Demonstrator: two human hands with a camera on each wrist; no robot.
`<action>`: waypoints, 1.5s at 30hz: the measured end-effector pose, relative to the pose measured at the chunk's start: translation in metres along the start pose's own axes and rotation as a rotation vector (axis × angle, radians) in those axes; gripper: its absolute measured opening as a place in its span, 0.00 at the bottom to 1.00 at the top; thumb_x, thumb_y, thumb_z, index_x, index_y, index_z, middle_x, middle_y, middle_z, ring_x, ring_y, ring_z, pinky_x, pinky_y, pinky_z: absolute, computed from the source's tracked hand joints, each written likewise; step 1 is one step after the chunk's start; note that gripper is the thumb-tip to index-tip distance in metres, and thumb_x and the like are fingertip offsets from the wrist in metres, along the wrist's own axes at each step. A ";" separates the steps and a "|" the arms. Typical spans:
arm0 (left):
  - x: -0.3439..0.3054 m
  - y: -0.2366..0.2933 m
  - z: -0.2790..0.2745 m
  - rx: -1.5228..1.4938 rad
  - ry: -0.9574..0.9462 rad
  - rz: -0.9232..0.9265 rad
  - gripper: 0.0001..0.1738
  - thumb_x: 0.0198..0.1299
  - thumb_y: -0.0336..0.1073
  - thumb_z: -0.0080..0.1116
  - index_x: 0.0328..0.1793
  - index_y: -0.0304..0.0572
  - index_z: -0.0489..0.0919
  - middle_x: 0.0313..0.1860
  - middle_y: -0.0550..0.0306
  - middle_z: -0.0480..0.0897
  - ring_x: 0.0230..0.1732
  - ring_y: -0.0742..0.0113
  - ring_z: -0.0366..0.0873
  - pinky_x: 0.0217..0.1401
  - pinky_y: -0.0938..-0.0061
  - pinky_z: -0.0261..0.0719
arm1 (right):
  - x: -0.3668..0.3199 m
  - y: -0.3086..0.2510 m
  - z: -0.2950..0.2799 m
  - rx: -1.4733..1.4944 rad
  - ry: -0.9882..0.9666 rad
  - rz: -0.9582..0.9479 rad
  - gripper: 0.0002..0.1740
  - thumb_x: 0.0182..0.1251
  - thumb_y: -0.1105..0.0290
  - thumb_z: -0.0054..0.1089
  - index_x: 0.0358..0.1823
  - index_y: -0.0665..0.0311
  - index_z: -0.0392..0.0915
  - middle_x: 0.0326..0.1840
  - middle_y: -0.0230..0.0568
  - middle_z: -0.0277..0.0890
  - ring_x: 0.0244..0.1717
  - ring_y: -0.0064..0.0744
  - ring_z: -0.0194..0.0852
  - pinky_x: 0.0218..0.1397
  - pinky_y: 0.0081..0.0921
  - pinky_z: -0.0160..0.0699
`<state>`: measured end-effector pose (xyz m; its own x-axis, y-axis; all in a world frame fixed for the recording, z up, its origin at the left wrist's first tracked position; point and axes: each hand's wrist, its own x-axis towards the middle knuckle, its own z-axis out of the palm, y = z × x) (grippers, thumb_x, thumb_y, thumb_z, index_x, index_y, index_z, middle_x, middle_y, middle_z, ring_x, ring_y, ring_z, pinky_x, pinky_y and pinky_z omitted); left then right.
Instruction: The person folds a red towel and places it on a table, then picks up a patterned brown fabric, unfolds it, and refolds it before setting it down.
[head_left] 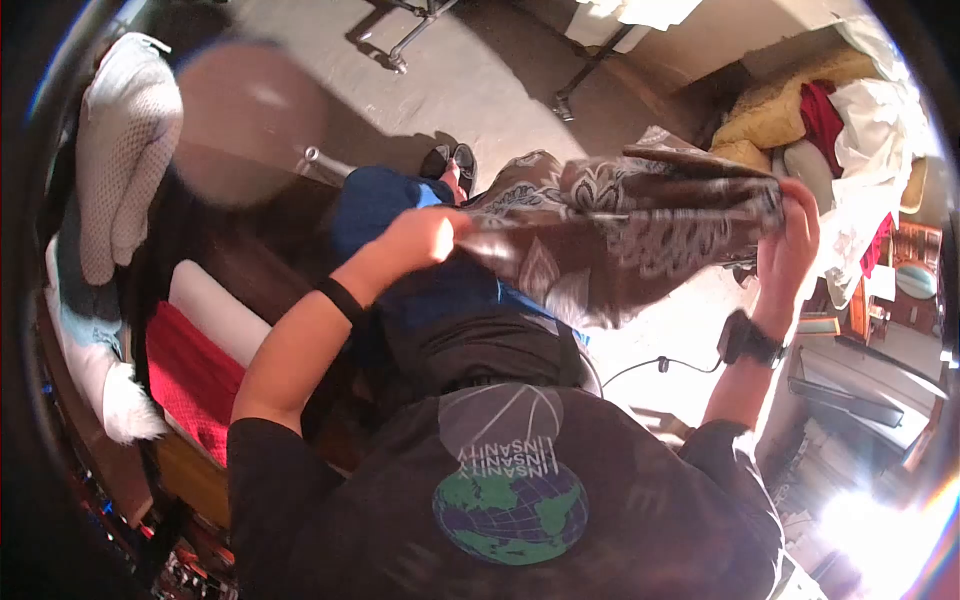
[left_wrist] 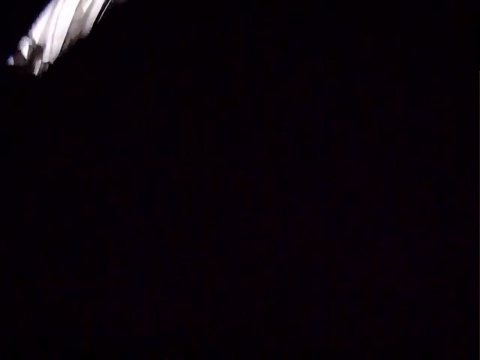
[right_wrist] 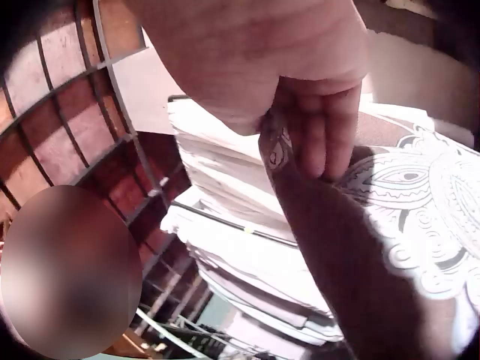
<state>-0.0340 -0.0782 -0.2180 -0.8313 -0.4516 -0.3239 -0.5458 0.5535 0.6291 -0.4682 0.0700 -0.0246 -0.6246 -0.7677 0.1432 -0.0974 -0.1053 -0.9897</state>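
Observation:
A brown cloth [head_left: 640,225] with a white and grey floral and paisley pattern is stretched in the air before the person's lap. At its left end the left hand [head_left: 425,240] grips a bunched edge. The right hand [head_left: 792,240] holds the opposite end up. Seen from the right wrist, the right hand [right_wrist: 262,60] pinches a corner of the brown cloth [right_wrist: 330,247] between thumb and fingers, and the fabric hangs down from there. The left wrist view is almost wholly black, with a bright pale strip in its top left corner.
White, yellow and red fabrics [head_left: 870,120] are heaped at the right. On the left lie a white mesh-textured cloth [head_left: 130,150] and a red cloth [head_left: 195,370]. A stack of pale folded layers [right_wrist: 232,195] shows beyond the right hand. Metal stand legs [head_left: 400,55] stand on the floor ahead.

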 end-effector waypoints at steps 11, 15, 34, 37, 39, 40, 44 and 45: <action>-0.058 0.033 -0.211 0.145 1.134 0.197 0.25 0.55 0.19 0.51 0.60 0.36 0.81 0.47 0.44 0.84 0.47 0.47 0.84 0.50 0.61 0.81 | 0.063 0.005 0.011 0.280 0.070 -0.152 0.11 0.76 0.77 0.52 0.54 0.75 0.75 0.48 0.51 0.81 0.48 0.41 0.86 0.60 0.39 0.89; -0.113 0.045 -0.226 0.488 1.058 0.100 0.25 0.54 0.19 0.49 0.58 0.39 0.83 0.47 0.46 0.82 0.52 0.48 0.80 0.59 0.64 0.76 | 0.024 0.014 0.031 0.252 0.258 -0.179 0.11 0.75 0.74 0.54 0.53 0.72 0.77 0.47 0.48 0.81 0.46 0.37 0.86 0.54 0.32 0.89; -0.163 0.010 -0.016 0.053 0.127 -0.447 0.14 0.54 0.19 0.53 0.47 0.38 0.73 0.47 0.42 0.76 0.56 0.39 0.74 0.56 0.50 0.75 | -0.186 0.205 -0.023 -0.077 -0.206 1.175 0.10 0.74 0.64 0.56 0.50 0.61 0.76 0.34 0.41 0.85 0.33 0.32 0.88 0.37 0.28 0.88; -0.159 0.019 -0.011 0.122 0.100 -0.483 0.15 0.53 0.18 0.52 0.47 0.37 0.71 0.47 0.41 0.75 0.56 0.36 0.73 0.57 0.49 0.75 | -0.180 0.224 -0.021 -0.249 -0.378 1.127 0.10 0.73 0.64 0.56 0.44 0.63 0.79 0.32 0.41 0.85 0.31 0.31 0.87 0.35 0.27 0.86; -0.159 0.018 -0.010 0.142 0.102 -0.471 0.14 0.53 0.18 0.52 0.46 0.37 0.70 0.48 0.40 0.75 0.56 0.35 0.72 0.57 0.48 0.74 | -0.180 0.239 -0.019 -0.598 -0.638 0.968 0.13 0.71 0.64 0.56 0.38 0.67 0.82 0.32 0.41 0.85 0.29 0.30 0.85 0.33 0.27 0.84; -0.158 0.021 -0.011 0.139 0.116 -0.469 0.14 0.53 0.18 0.51 0.46 0.37 0.70 0.47 0.40 0.75 0.56 0.35 0.72 0.57 0.47 0.74 | -0.178 0.236 -0.012 -0.698 -0.710 0.888 0.14 0.69 0.65 0.56 0.36 0.71 0.83 0.34 0.49 0.85 0.34 0.41 0.87 0.38 0.34 0.84; -0.157 0.025 -0.008 0.147 0.155 -0.478 0.14 0.54 0.18 0.51 0.46 0.37 0.70 0.48 0.40 0.75 0.56 0.36 0.72 0.56 0.47 0.75 | -0.187 0.252 0.007 -0.791 -0.773 0.681 0.14 0.65 0.67 0.59 0.45 0.71 0.82 0.44 0.62 0.83 0.49 0.59 0.83 0.52 0.45 0.78; -0.157 0.025 -0.006 0.152 0.162 -0.474 0.13 0.55 0.19 0.50 0.47 0.37 0.70 0.48 0.41 0.75 0.55 0.36 0.72 0.55 0.47 0.75 | -0.188 0.257 0.006 -0.790 -0.773 0.678 0.14 0.65 0.67 0.59 0.45 0.71 0.82 0.44 0.62 0.83 0.49 0.59 0.83 0.52 0.45 0.78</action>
<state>0.0838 0.0024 -0.1469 -0.4692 -0.7731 -0.4268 -0.8771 0.3519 0.3268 -0.3713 0.1836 -0.3061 -0.1482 -0.7124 -0.6859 -0.5331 0.6417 -0.5514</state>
